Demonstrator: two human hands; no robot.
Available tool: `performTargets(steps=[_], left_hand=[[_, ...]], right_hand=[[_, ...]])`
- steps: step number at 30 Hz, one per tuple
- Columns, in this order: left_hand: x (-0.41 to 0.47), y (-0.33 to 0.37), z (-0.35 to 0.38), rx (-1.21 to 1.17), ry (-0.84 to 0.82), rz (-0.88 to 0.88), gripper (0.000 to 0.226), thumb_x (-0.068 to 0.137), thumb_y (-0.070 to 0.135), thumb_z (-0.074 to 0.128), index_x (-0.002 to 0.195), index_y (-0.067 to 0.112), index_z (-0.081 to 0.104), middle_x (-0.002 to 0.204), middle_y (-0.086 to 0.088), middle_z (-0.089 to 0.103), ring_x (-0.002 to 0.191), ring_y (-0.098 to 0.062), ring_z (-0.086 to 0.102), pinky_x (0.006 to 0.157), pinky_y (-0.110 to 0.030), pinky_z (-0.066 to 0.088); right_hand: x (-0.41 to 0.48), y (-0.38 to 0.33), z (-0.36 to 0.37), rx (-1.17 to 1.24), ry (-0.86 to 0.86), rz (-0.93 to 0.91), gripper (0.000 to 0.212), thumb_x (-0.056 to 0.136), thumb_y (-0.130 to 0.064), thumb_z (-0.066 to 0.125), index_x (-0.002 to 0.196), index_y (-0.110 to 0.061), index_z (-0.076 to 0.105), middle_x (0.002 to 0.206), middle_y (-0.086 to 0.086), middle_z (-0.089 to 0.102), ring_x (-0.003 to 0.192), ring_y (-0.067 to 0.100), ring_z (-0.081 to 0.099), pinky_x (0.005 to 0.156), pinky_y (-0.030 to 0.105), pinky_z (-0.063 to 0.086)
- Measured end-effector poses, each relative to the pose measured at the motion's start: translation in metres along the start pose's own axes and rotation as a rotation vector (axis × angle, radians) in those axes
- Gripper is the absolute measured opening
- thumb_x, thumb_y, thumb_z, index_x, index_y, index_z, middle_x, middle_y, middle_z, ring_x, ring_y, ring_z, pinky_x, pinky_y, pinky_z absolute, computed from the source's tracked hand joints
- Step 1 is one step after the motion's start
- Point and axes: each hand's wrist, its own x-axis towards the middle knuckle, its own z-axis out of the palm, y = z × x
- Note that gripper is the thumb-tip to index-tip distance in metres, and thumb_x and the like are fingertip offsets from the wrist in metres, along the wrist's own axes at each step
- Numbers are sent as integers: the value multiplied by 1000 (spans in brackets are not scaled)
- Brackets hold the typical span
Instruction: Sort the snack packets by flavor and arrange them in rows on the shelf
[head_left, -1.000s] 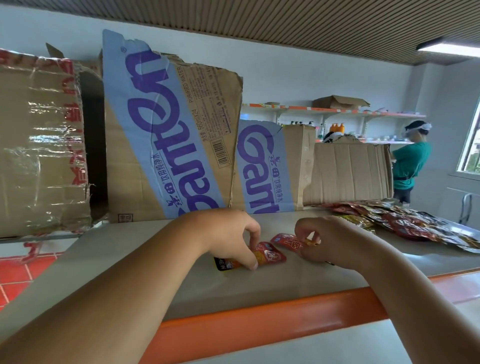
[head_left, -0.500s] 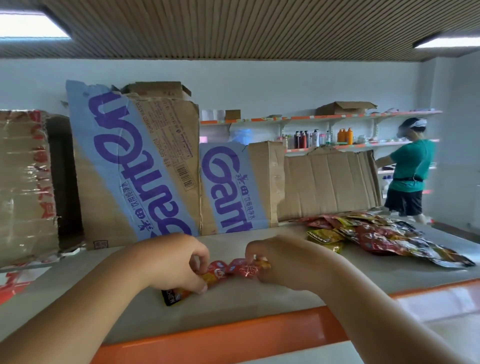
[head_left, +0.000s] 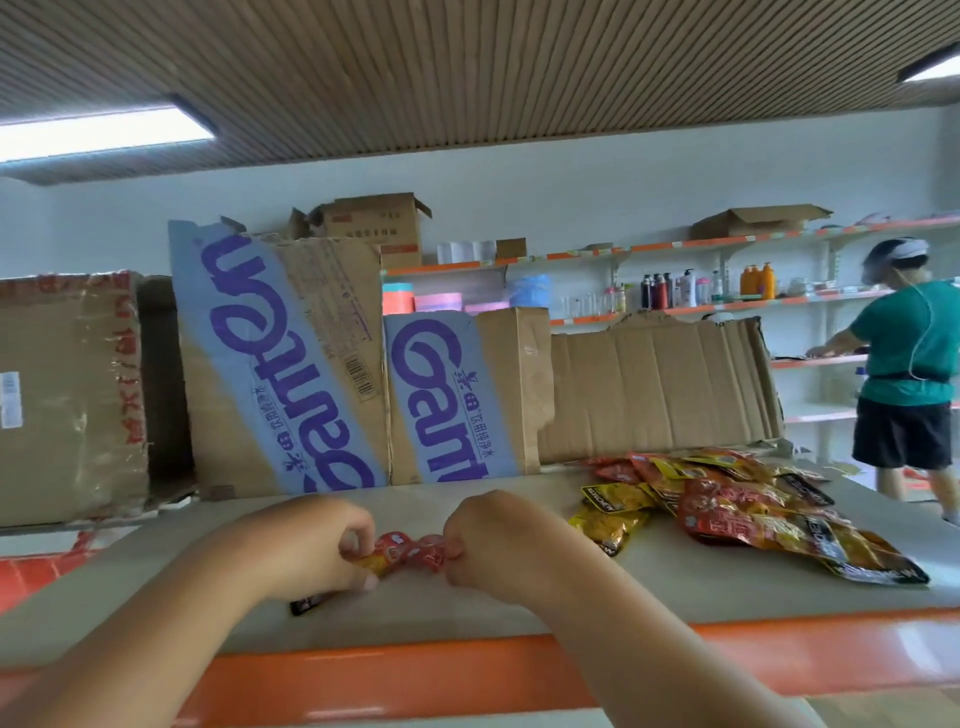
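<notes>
**Sorting barely begun**

At the shelf (head_left: 467, 616) front, the left hand (head_left: 306, 545) curls over a red-orange packet (head_left: 382, 561) lying flat. The right hand (head_left: 498, 545) pinches a red packet (head_left: 428, 556) touching it. The mixed pile (head_left: 727, 512) lies unsorted to the right. No full row shows, so nearly everything is probably left.

Packet pile (head_left: 748, 514) lies on shelf (head_left: 467, 613), before cardboard (head_left: 654, 384).
</notes>
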Motion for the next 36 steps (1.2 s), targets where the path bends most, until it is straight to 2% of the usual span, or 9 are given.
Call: performTargets(steps=[3, 6, 9, 12, 20, 23, 28, 32, 36], left_hand=[[-4, 6, -3, 14, -3, -38, 24, 80, 61, 78, 91, 51, 59, 111, 27, 65, 96, 5, 61, 87, -27, 52], [-8, 12, -10, 71, -73, -99, 29, 76, 59, 80, 93, 47, 60, 110, 23, 68, 96, -2, 63, 90, -33, 55], [-13, 22, -20, 140, -145, -159, 31, 70, 54, 79, 93, 43, 62, 97, 18, 69, 86, -5, 64, 74, -30, 54], [-19, 32, -28, 177, -172, -187, 24, 74, 52, 75, 92, 43, 63, 86, 18, 63, 78, -3, 58, 59, -27, 40], [-33, 29, -23, 78, -86, -172, 37, 63, 55, 72, 97, 48, 62, 105, 16, 62, 90, -9, 61, 73, -32, 52], [-34, 28, -18, 55, -75, -166, 36, 59, 56, 70, 94, 51, 64, 107, 19, 65, 92, -8, 63, 83, -36, 57], [-37, 29, -15, 43, -50, -140, 31, 67, 50, 73, 98, 47, 67, 107, 18, 65, 90, -7, 62, 70, -28, 50], [-44, 29, -10, 20, -38, -116, 36, 72, 48, 72, 106, 48, 62, 115, 16, 63, 99, -10, 62, 80, -33, 55], [-47, 30, -3, -11, 20, -74, 37, 68, 50, 68, 104, 51, 57, 116, 17, 63, 91, -8, 61, 75, -34, 56]], right_hand=[[-1, 3, 3, 14, 64, -22, 23, 97, -23, 57, 116, -12, 63, 115, 11, 64, 107, 29, 58, 76, 31, 38], [-4, 8, -1, 76, 54, 6, 22, 95, -24, 61, 115, -17, 61, 115, 6, 62, 98, 24, 55, 78, 31, 44], [-8, 14, -11, 64, -91, -4, 31, 91, -25, 66, 121, -17, 61, 120, 4, 63, 98, 21, 56, 74, 30, 45], [-11, 18, -23, -11, -182, -48, 32, 90, -25, 67, 119, -14, 64, 118, 6, 66, 99, 22, 62, 66, 27, 44], [-13, 24, -19, 100, -97, -56, 32, 80, -27, 72, 111, -21, 65, 100, -3, 64, 80, 11, 56, 57, 23, 39], [-13, 26, -15, 144, -34, -68, 27, 78, -28, 72, 104, -24, 65, 97, -5, 65, 83, 11, 60, 58, 23, 42], [-11, 24, -8, 58, -69, -84, 32, 79, -23, 68, 109, -13, 71, 107, 8, 71, 95, 23, 67, 67, 28, 50], [-9, 23, -7, 21, -68, -96, 32, 81, -23, 67, 110, -11, 71, 112, 10, 70, 99, 25, 67, 78, 33, 55], [-10, 25, -7, 84, 1, -100, 21, 79, -27, 70, 98, -27, 62, 94, -8, 60, 79, 9, 56, 60, 24, 41]])
